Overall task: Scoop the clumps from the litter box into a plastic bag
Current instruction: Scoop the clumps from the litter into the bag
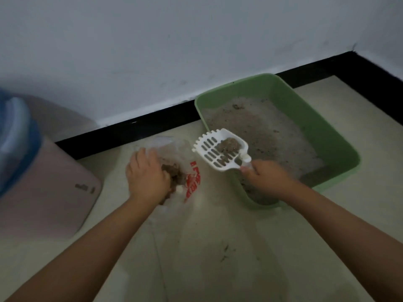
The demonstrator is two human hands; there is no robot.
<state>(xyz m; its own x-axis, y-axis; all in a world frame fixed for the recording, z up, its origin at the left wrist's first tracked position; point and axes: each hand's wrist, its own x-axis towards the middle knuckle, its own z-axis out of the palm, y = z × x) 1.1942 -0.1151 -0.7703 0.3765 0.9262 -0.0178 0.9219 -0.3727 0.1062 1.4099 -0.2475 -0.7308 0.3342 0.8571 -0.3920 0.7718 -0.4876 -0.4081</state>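
A green litter box with grey litter stands on the floor by the wall. My right hand grips the handle of a white slotted scoop, held over the box's left rim. A brown clump lies in the scoop near the handle. Left of the box, my left hand holds the edge of a clear plastic bag with red print. Brown clumps show inside the bag beside my fingers.
A pinkish flat object and a blue container sit at the left. A black skirting strip runs along the white wall. Dark specks lie on the pale floor between my arms.
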